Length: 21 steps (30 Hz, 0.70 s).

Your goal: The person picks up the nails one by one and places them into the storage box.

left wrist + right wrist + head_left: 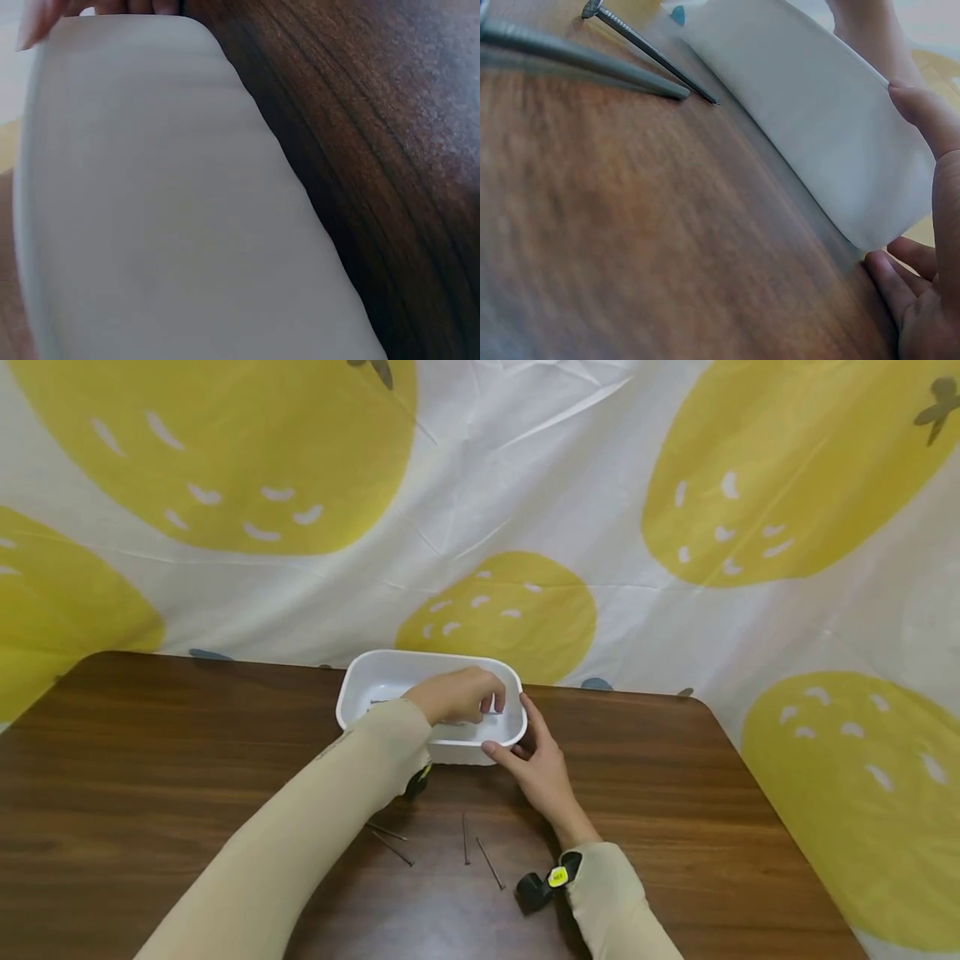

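A white rectangular plastic box [461, 753] sits toward the back of the wooden table. Over its rim reaches my left hand [461, 693], with bent fingers pointing down inside near the right end. A small shiny piece [493, 712] shows by those fingertips; I cannot tell whether they pinch it. My right hand [543, 768] grips the box's right end, thumb on the near rim and fingers around the outer side. In the right wrist view, the thumb lies at the rim of the box [802, 112]. The left forearm and hand hide much of the inside.
Several iron nails lie on the table [660, 793] in front of the box: one nail [465, 839] near the middle, another nail [491, 863] beside it, and others by the left sleeve. A fruit-patterned cloth [495, 610] hangs behind the table.
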Each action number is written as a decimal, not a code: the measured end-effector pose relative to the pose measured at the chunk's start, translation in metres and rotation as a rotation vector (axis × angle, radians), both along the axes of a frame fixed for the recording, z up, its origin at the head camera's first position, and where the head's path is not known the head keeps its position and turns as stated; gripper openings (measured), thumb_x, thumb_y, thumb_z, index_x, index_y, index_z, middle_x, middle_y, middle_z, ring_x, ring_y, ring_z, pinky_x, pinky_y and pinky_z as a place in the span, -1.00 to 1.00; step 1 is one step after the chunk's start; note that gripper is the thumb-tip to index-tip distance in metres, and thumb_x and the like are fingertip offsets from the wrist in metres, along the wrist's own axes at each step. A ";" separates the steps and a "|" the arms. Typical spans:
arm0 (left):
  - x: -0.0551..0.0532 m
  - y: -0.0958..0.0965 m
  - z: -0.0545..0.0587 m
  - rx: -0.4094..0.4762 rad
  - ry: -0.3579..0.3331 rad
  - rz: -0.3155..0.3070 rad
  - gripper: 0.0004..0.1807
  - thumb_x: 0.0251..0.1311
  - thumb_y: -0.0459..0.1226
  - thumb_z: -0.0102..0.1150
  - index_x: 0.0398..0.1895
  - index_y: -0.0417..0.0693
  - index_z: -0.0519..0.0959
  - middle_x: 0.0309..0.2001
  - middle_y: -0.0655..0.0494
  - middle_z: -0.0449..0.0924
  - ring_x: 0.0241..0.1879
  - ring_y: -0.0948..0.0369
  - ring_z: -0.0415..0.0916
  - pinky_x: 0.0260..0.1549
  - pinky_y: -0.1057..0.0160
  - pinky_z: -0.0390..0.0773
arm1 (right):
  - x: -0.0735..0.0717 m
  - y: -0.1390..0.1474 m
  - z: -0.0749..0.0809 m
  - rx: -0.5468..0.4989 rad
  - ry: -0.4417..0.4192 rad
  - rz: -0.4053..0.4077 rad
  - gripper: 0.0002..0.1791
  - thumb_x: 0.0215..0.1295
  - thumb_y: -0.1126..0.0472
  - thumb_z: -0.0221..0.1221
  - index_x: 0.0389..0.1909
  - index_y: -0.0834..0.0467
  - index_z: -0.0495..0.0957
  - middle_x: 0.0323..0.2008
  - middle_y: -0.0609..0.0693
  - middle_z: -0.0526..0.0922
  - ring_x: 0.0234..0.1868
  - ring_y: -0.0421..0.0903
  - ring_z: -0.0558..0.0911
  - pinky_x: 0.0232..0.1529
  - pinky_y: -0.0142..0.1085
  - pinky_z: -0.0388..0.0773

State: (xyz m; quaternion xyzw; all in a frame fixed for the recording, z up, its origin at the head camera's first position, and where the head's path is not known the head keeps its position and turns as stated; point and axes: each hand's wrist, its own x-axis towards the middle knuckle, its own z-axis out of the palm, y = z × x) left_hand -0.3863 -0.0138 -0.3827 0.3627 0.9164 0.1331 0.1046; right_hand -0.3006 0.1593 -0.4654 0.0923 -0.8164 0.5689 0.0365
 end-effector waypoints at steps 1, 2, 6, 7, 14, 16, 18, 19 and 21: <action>-0.001 0.000 -0.001 -0.004 -0.001 0.002 -0.64 0.06 -0.57 0.16 -0.08 -0.15 0.67 -0.21 -0.05 0.68 -0.25 0.17 0.52 -0.25 0.32 0.50 | 0.001 -0.001 0.001 -0.002 0.000 0.000 -0.02 0.23 0.05 0.39 0.58 -0.23 0.05 0.30 0.06 0.55 0.18 0.02 0.58 0.12 -0.37 0.51; -0.001 0.001 -0.001 -0.006 -0.004 0.002 -0.64 0.05 -0.58 0.15 -0.08 -0.15 0.67 -0.22 -0.04 0.68 -0.25 0.17 0.52 -0.26 0.32 0.49 | 0.001 -0.001 0.001 -0.007 0.000 0.001 -0.02 0.23 0.06 0.39 0.58 -0.23 0.05 0.30 0.06 0.55 0.19 0.02 0.58 0.15 -0.30 0.52; -0.002 0.000 -0.006 -0.004 0.008 -0.007 -0.64 0.01 -0.59 0.15 -0.12 -0.18 0.67 -0.25 -0.04 0.69 -0.27 0.18 0.52 -0.27 0.35 0.49 | 0.001 -0.004 0.001 -0.023 0.005 0.010 -0.02 0.23 0.07 0.39 0.59 -0.20 0.06 0.31 0.10 0.55 0.22 0.06 0.57 0.24 -0.11 0.50; -0.002 0.000 -0.008 -0.002 0.013 -0.008 -0.64 -0.01 -0.59 0.16 -0.13 -0.18 0.67 -0.26 -0.03 0.68 -0.27 0.18 0.52 -0.27 0.35 0.49 | 0.001 -0.005 0.001 -0.025 0.006 0.012 -0.02 0.23 0.07 0.39 0.59 -0.19 0.06 0.31 0.10 0.55 0.22 0.06 0.57 0.24 -0.11 0.50; -0.001 -0.001 -0.016 0.021 0.012 0.010 -0.61 -0.01 -0.60 0.14 -0.12 -0.16 0.69 -0.22 -0.02 0.70 -0.22 0.16 0.56 -0.18 0.30 0.54 | 0.002 -0.009 0.001 -0.008 0.002 0.002 -0.01 0.20 0.08 0.41 0.58 -0.20 0.08 0.29 0.09 0.57 0.19 0.01 0.60 0.18 -0.21 0.54; -0.001 0.001 -0.017 0.024 0.005 0.020 -0.60 -0.01 -0.61 0.14 -0.11 -0.15 0.69 -0.21 -0.02 0.71 -0.21 0.16 0.57 -0.16 0.27 0.56 | 0.002 -0.009 0.001 -0.004 0.002 -0.002 -0.01 0.20 0.09 0.41 0.58 -0.20 0.08 0.30 0.09 0.56 0.20 0.01 0.59 0.21 -0.18 0.53; 0.000 0.001 -0.018 0.025 -0.001 0.035 -0.60 0.00 -0.61 0.13 -0.10 -0.15 0.69 -0.20 -0.01 0.71 -0.20 0.15 0.57 -0.15 0.26 0.56 | 0.002 -0.009 0.002 0.000 0.006 -0.004 -0.01 0.20 0.09 0.41 0.58 -0.19 0.08 0.31 0.10 0.55 0.22 0.02 0.58 0.24 -0.14 0.53; 0.000 0.000 -0.018 0.026 -0.002 0.042 -0.59 0.01 -0.61 0.13 -0.09 -0.14 0.69 -0.20 -0.01 0.71 -0.20 0.15 0.57 -0.15 0.26 0.56 | 0.002 -0.010 0.002 0.000 0.008 -0.004 -0.01 0.19 0.09 0.41 0.58 -0.19 0.09 0.31 0.10 0.55 0.22 0.02 0.58 0.24 -0.13 0.52; 0.000 -0.001 -0.017 0.030 -0.009 0.055 -0.59 0.02 -0.60 0.13 -0.08 -0.13 0.69 -0.20 -0.01 0.70 -0.19 0.15 0.57 -0.15 0.26 0.56 | 0.001 -0.011 0.002 0.000 0.008 -0.003 -0.01 0.19 0.10 0.41 0.58 -0.18 0.09 0.30 0.09 0.56 0.22 0.02 0.58 0.25 -0.12 0.52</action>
